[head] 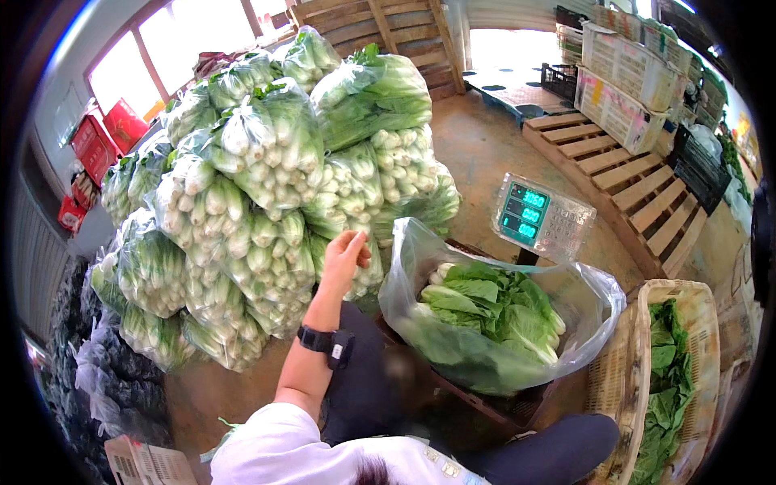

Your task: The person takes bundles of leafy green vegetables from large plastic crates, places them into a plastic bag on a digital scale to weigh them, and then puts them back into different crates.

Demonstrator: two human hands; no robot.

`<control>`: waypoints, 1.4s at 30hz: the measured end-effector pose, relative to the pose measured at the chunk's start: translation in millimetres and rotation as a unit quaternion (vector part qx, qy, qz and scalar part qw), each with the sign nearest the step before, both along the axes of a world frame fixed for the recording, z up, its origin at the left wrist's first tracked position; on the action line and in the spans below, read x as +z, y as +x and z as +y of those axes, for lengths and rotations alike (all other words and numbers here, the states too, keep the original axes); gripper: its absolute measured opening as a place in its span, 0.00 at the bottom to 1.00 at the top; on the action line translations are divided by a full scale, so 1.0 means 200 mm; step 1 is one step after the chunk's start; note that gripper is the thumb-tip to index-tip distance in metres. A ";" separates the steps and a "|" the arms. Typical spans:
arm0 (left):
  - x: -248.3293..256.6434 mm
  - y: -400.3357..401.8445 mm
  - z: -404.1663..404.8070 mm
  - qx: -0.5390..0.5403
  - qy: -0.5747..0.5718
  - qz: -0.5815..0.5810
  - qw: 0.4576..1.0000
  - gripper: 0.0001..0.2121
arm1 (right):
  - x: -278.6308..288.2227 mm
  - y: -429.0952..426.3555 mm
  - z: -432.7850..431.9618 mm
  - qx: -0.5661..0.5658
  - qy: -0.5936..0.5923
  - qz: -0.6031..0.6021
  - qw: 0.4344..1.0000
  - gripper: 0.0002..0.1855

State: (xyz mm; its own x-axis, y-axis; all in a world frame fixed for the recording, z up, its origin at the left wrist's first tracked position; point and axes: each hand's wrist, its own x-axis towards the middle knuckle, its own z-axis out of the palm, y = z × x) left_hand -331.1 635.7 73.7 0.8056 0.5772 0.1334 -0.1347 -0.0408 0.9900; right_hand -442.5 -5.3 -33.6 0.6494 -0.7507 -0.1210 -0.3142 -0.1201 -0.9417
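Observation:
My left hand (348, 254), with a dark band on the forearm behind it, is raised left of an opened clear plastic bag (461, 357). Its fingers are loosely curled and nothing shows in them. My right hand is out of view. Inside the bag lie leafy green vegetables (497, 303) with pale stalks. The bag's mouth is spread wide over a dark plastic crate (515, 412). Just behind the bag stands a weighing scale's lit display panel (524, 212). Beyond my left hand rises a tall stack of filled clear bags of the same kind of vegetable (273, 145).
On the right, a pale plastic basket (642, 376) holds loose green leaves (667, 394). A wooden pallet (624, 176) and stacked white crates (624, 103) stand behind it. Dark filled bags (127, 376) and a pale crate (148, 464) are at lower left.

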 end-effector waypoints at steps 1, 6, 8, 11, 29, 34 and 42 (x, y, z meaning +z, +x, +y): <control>-0.03 -0.01 0.02 0.007 -0.004 0.015 1.000 0.11 | -0.05 -0.02 0.02 0.021 -0.011 0.053 0.998 0.17; -0.03 0.01 -0.04 0.034 -0.063 -0.053 0.996 0.08 | -0.08 0.10 0.12 0.087 -0.061 0.104 0.989 0.17; -0.03 0.01 -0.09 0.036 -0.071 -0.067 0.995 0.07 | -0.08 0.14 0.14 0.104 -0.075 0.123 0.984 0.17; -0.04 0.09 -0.12 0.062 -0.068 -0.106 0.990 0.09 | -0.07 0.18 0.15 0.111 -0.090 0.137 0.980 0.17; 0.13 -0.14 -0.43 -0.028 -0.154 -0.177 0.972 0.07 | 0.01 0.10 0.12 0.166 -0.181 0.191 0.950 0.18; 0.32 -0.30 -0.69 -0.123 0.005 -0.191 0.974 0.06 | 0.18 -0.11 0.06 0.188 -0.242 0.233 0.923 0.18; 0.08 -0.10 -0.74 0.043 0.308 -0.173 0.934 0.04 | 1.15 -0.32 0.65 0.481 -0.115 -0.360 0.791 0.13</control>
